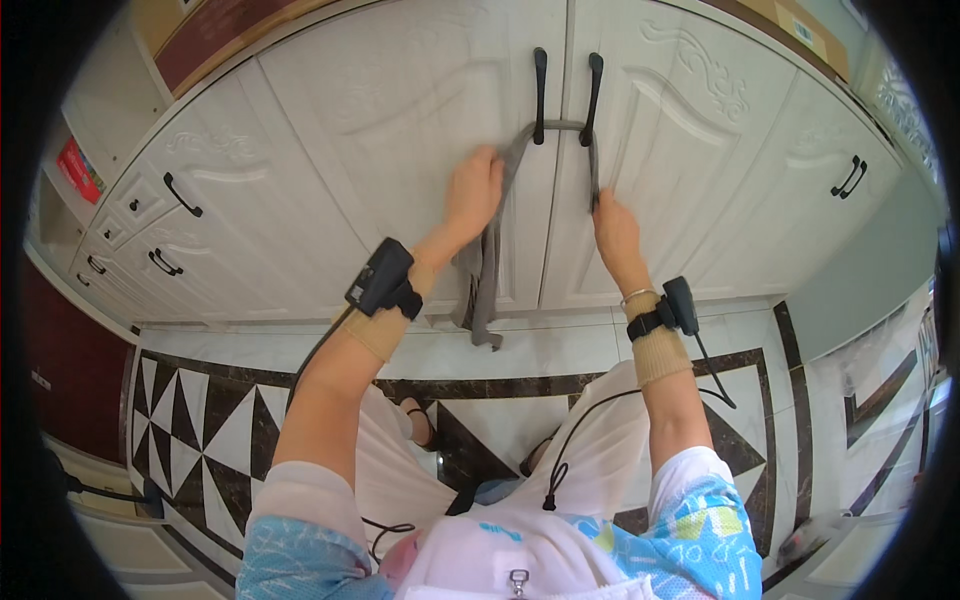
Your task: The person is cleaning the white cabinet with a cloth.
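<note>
A grey strip of cloth (487, 277) is threaded behind two black cabinet door handles (540, 94) and spans the gap between the doors. Its longer end hangs down on the left, nearly to the floor. My left hand (474, 191) is closed on that side of the cloth, below the left handle. On the other side, my right hand (618, 231) pinches the short end beneath the right door handle (592, 94). Both white carved cabinet doors (420, 150) are closed.
A cardboard box (810, 34) sits on top of the cabinet at right. Drawers with black knobs (133, 204) are on the left, near a red box (79, 171) on a shelf. Black cables (322, 349) run from the devices on my wrists. Patterned tiles (202, 450) cover the floor.
</note>
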`<state>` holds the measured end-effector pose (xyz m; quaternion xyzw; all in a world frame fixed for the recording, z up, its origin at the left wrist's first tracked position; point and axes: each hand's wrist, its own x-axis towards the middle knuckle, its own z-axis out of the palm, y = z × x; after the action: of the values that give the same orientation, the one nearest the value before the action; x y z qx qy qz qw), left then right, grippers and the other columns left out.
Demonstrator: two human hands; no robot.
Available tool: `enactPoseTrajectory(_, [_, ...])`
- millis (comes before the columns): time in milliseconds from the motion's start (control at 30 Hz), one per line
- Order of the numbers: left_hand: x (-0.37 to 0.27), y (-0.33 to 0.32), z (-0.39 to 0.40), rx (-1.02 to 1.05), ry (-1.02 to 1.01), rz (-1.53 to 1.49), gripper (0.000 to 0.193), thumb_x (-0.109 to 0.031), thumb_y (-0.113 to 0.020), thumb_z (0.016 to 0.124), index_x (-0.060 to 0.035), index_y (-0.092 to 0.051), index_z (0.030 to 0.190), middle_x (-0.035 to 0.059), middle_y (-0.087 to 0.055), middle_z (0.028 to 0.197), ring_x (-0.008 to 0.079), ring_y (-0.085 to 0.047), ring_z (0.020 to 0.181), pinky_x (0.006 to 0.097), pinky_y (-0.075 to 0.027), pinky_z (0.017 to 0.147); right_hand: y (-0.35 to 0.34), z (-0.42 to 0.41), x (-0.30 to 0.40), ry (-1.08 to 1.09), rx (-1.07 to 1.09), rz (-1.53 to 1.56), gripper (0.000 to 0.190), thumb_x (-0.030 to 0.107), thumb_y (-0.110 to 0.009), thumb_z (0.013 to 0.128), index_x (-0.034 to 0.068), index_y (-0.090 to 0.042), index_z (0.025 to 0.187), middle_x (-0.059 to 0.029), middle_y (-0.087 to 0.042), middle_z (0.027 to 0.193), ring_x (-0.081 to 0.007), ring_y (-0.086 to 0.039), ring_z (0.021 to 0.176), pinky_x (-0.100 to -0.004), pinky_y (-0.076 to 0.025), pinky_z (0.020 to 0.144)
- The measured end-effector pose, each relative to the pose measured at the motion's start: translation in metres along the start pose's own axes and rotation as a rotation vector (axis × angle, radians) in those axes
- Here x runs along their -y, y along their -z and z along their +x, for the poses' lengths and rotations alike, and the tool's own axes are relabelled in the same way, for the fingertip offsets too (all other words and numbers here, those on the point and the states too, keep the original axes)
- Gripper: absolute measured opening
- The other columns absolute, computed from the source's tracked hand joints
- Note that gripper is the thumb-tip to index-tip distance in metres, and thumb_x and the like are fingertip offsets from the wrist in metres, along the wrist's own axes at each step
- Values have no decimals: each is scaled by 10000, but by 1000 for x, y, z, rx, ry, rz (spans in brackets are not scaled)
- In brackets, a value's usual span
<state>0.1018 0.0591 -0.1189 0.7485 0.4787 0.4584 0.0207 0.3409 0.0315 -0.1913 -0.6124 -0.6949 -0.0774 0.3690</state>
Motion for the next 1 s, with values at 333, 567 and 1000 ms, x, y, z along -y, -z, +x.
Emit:
enactPoseTrajectory(333, [-60,21,29,-83,-102,57,194,-190,-558,864,-28,-534,967,190,-611,761,376,-592,721,450,-444,642,-17,-21,0,-247,100,335,142,150,-512,894,8,-501,889,-206,-612,670,-402,-603,642,-477,-474,577])
enactPoseTrajectory(567, [-30,7,-25,168,-114,168,166,-160,-508,882,-3,-524,829,212,-585,771,431,-557,754,494,-435,652,33,24,9,-311,-43,531,132,106,-548,871,-14,-546,925,-184,-625,657,-315,-621,552,-388,-491,532])
enactPoseTrajectory(1000, [13,7,-163,576,-169,187,176,-192,-529,867,-16,-541,862,211,-570,657,383,-580,656,461,-435,588,26,31,117,-342,318,988,287,245,-531,921,-24,-560,1017,-73,-649,846,-150,-619,667,-269,-474,574])
